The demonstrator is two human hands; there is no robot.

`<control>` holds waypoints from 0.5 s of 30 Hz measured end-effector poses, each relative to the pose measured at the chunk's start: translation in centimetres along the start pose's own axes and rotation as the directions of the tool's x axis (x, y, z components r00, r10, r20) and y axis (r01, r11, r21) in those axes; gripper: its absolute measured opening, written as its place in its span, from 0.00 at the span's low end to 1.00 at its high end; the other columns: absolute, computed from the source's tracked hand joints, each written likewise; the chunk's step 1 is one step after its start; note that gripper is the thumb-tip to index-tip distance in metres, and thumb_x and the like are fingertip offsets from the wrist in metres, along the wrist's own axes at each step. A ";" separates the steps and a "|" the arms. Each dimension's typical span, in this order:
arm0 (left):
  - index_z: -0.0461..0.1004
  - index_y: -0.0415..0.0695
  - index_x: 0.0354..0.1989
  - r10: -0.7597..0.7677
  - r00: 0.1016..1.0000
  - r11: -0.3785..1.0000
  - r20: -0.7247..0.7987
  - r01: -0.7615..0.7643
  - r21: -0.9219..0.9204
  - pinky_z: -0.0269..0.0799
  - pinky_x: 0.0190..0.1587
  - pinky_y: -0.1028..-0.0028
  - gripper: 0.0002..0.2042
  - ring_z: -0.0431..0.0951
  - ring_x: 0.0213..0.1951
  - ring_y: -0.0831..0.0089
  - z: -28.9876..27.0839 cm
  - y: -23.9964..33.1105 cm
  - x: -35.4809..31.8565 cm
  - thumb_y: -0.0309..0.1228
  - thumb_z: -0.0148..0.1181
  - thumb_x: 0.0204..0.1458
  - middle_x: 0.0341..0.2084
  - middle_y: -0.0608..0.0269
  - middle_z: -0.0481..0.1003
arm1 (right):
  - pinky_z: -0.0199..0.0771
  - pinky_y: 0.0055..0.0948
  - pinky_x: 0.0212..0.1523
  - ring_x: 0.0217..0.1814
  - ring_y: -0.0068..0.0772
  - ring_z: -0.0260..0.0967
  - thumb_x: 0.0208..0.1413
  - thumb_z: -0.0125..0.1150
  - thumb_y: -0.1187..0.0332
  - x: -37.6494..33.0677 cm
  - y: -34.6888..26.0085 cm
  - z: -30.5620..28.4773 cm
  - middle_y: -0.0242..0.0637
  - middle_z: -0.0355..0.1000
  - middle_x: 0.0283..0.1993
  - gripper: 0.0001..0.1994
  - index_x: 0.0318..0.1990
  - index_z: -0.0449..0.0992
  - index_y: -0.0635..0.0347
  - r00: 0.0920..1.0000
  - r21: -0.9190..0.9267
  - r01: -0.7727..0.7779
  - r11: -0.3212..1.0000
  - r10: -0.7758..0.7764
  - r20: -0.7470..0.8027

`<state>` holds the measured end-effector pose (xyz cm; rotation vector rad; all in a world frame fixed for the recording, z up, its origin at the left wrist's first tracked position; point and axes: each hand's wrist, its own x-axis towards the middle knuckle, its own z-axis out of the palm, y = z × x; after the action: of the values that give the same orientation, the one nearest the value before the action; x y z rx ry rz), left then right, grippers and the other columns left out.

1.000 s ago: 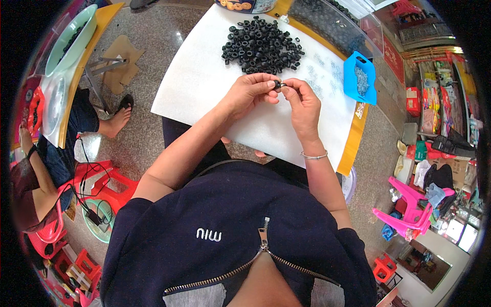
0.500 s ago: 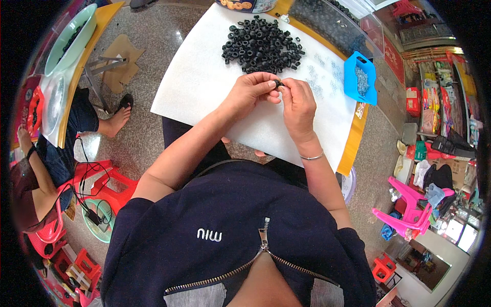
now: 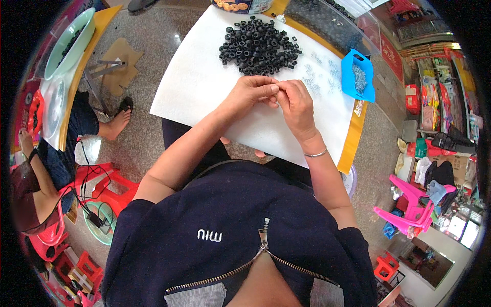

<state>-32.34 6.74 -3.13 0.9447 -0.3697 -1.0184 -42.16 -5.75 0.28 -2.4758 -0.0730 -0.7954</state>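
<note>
Above the white sheet (image 3: 192, 84), my two hands meet at the fingertips. My left hand (image 3: 249, 94) is closed in a pinch, thumb against the forefinger. Touching it, my right hand (image 3: 297, 105) is also closed, its thumb and finger pressed together. The small black part that showed between them a moment ago is now hidden by the fingers. Just beyond lies a heap of small black ring-like parts (image 3: 260, 47). Tiny clear pieces (image 3: 312, 82) are scattered to its right. A blue tray (image 3: 348, 77) at the sheet's right edge holds more clear bits.
A round tin (image 3: 240, 5) and a clear plastic box (image 3: 319, 23) stand at the far edge. At left another person (image 3: 43, 189) sits by a table with a pale green basin (image 3: 87, 33). A pink chair (image 3: 409, 202) is on the right.
The small black part between my fingertips has gone out of sight behind the fingers. My right fingers have shifted slightly left, closer against the left hand.
</note>
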 end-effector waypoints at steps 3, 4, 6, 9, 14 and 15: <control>0.72 0.32 0.43 -0.019 0.999 1.000 0.047 0.018 0.023 0.73 0.34 0.81 0.12 0.75 0.28 0.78 -0.3 0.2 0.0 0.29 0.53 0.57 0.29 0.61 0.75 | 0.70 0.34 0.36 0.36 0.41 0.67 0.48 0.57 0.77 -0.1 -0.5 -0.2 0.41 0.67 0.31 0.06 0.36 0.71 0.62 0.999 0.043 -0.033 0.999 0.032 0.031; 0.72 0.31 0.43 -0.036 0.996 0.999 0.078 0.034 0.023 0.73 0.34 0.81 0.12 0.75 0.28 0.78 -0.4 0.2 0.0 0.29 0.53 0.57 0.29 0.61 0.75 | 0.70 0.34 0.36 0.36 0.41 0.67 0.48 0.57 0.77 -0.2 -0.6 -0.2 0.41 0.67 0.31 0.06 0.36 0.71 0.62 0.999 0.042 -0.034 0.999 0.033 0.030; 0.72 0.31 0.43 -0.051 0.994 0.999 0.100 0.050 0.007 0.73 0.32 0.80 0.13 0.74 0.28 0.78 -0.4 0.3 -0.1 0.30 0.52 0.57 0.30 0.60 0.75 | 0.69 0.34 0.36 0.35 0.41 0.66 0.49 0.57 0.76 -0.3 -0.6 -0.4 0.41 0.67 0.31 0.06 0.36 0.71 0.61 0.991 0.121 -0.118 0.985 0.109 0.082; 0.71 0.31 0.43 -0.065 0.991 0.998 0.117 0.068 -0.019 0.72 0.29 0.80 0.13 0.72 0.27 0.79 -0.2 0.4 -0.2 0.30 0.50 0.58 0.30 0.60 0.74 | 0.69 0.32 0.34 0.35 0.39 0.66 0.49 0.58 0.74 -0.3 -0.5 -0.7 0.39 0.67 0.32 0.08 0.38 0.72 0.60 0.971 0.148 -0.205 0.968 0.182 0.156; 0.70 0.31 0.44 -0.041 0.995 0.972 0.095 0.062 -0.226 0.69 0.24 0.81 0.13 0.69 0.25 0.80 -1.1 -0.5 0.3 0.30 0.47 0.60 0.29 0.62 0.73 | 0.68 0.29 0.38 0.39 0.36 0.66 0.50 0.59 0.71 0.4 -0.9 -0.6 0.38 0.67 0.38 0.10 0.41 0.72 0.61 0.961 0.234 -0.274 0.933 0.256 0.103; 0.70 0.32 0.44 -0.031 0.997 0.976 0.065 0.044 -0.211 0.67 0.23 0.81 0.13 0.68 0.24 0.81 -0.9 -0.4 0.2 0.31 0.47 0.60 0.28 0.64 0.72 | 0.68 0.29 0.41 0.41 0.36 0.65 0.52 0.58 0.70 0.3 -0.8 -0.1 0.39 0.66 0.40 0.10 0.42 0.73 0.61 0.965 0.231 -0.259 0.938 0.263 0.014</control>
<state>-31.89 6.91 -4.01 0.7313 -0.2875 -1.1002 -42.12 -5.16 0.90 -2.1997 0.1586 -0.6531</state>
